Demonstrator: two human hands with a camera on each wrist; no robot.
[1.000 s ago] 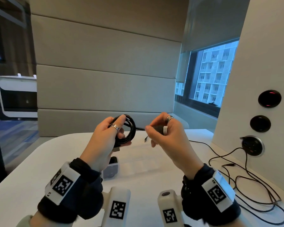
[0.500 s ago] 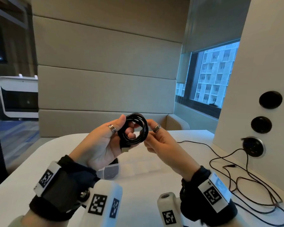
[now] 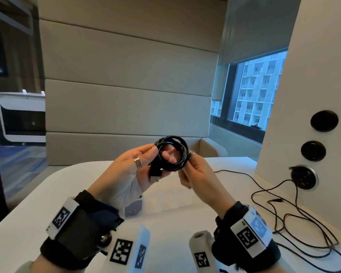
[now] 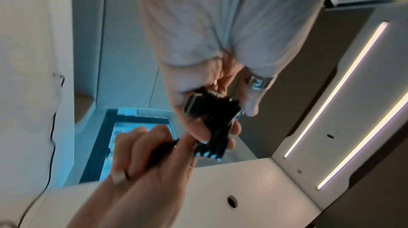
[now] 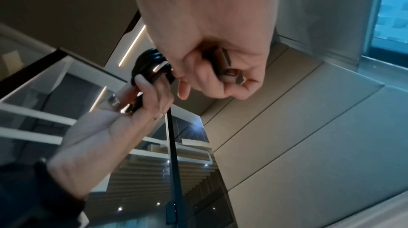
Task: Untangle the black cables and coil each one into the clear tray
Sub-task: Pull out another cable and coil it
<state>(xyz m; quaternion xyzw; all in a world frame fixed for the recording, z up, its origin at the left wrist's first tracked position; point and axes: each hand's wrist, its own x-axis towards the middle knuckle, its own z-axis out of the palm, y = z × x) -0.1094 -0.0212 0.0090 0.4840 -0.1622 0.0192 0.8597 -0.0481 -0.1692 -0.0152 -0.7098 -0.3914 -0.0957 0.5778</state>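
Aloft, round glossy black cable coil (image 3: 172, 153) between both hands.

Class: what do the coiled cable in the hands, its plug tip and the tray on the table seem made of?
Coiled cable: glossy black jacket, probably rubber or PVC, catching highlights.
Plug tip: bare silvery shell, likely metal.
Clear tray: see-through, stiff-walled, probably hard plastic.

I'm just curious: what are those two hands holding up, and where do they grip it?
A coiled black cable. The left hand grips the ring's left side near its plug; the right hand pinches the right side.
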